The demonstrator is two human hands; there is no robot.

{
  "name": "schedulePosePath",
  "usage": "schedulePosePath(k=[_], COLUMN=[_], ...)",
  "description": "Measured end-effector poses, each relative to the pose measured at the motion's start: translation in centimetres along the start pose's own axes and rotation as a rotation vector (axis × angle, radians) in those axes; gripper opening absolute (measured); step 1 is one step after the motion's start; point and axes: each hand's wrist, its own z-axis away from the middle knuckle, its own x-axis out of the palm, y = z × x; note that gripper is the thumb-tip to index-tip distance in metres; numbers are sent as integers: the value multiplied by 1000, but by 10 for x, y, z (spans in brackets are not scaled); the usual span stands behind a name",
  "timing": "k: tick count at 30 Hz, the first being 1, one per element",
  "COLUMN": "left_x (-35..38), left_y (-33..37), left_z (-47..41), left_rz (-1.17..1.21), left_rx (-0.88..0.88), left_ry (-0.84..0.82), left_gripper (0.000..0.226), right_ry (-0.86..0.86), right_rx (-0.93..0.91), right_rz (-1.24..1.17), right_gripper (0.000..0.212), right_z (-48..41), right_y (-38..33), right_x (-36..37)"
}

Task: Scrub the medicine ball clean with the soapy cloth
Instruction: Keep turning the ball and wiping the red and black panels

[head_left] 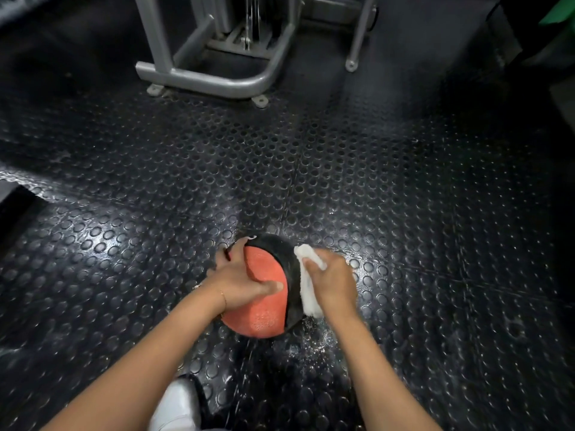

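Note:
An orange and black medicine ball (264,309) sits on the studded black rubber floor (311,169), low in the middle of the head view. My left hand (239,279) grips its left side, fingers spread over the top and thumb lying on the orange panel. My right hand (331,278) holds a white cloth (306,275) and presses it against the ball's black right side. The cloth hangs down along the ball. Soap flecks and wet streaks lie on the floor under and to the right of the ball.
A grey steel gym machine frame (214,79) stands on the floor at the back, with a second grey leg (353,62) to its right. A white shoe (177,405) shows at the bottom edge. Something green (557,14) sits in the top right corner.

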Motion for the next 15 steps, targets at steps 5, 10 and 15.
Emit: schedulePosePath(k=[5,10,15], left_x=[-7,1,13], left_y=[-5,-9,-14], left_z=[13,14,22], left_rz=[42,-24,-58], left_rx=[-10,-79,-86], left_ry=[-33,-93,-70], left_gripper=[114,141,141], right_ry=[-38,-19,3], right_rx=[-170,-208,-150], right_rz=[26,47,44], right_gripper=[29,31,25], right_z=[40,68,58], right_y=[4,20,13], right_x=[1,6,8])
